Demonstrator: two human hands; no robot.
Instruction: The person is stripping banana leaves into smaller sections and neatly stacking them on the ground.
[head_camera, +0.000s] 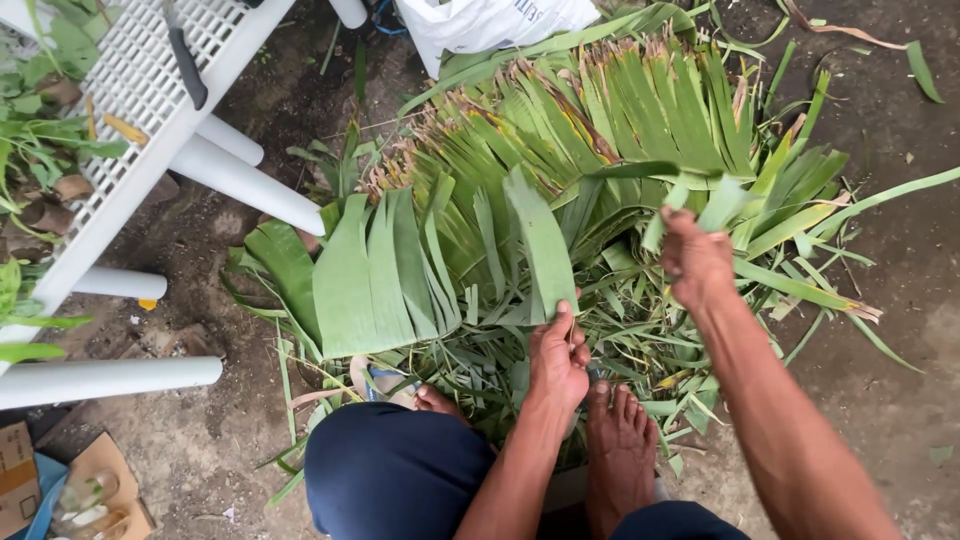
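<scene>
My left hand (558, 358) pinches the lower end of a cut green leaf strip (540, 240) that stands up over the pile. My right hand (695, 255) is closed on a bunch of narrow green leaf strips (720, 200) at the right of the heap. A big fan of long green leaves with brown tips (600, 110) lies on the ground in front of me. At the left of it sits a stack of broad trimmed leaf pieces (370, 275). My bare feet (620, 450) rest among the leaf scraps, below my hands.
A white plastic table lies tipped at the left (130, 100), its round legs (245, 180) pointing toward the leaves, with a dark-handled tool (185, 60) on it. A white sack (480, 20) stands at the top. Cardboard boxes (60, 485) sit bottom left. Bare dirt (900, 330) lies right.
</scene>
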